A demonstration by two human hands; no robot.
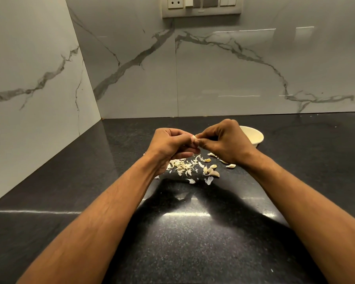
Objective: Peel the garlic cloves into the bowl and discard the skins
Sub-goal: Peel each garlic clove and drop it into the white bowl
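Note:
Above the dark counter, my left hand (170, 146) and my right hand (223, 143) meet, both pinching one garlic clove (193, 137) between their fingertips. Only a small pale bit of the clove shows. Below the hands lies a heap of papery garlic skins (182, 166). Several unpeeled cloves (212, 171) lie to the right of the heap. A cream bowl (254, 136) stands behind my right hand, which hides part of it; what the bowl holds cannot be seen.
The black speckled counter (193, 232) runs back to marble walls at the rear and left, forming a corner (101, 117). A switch and socket panel (201, 7) sits high on the back wall.

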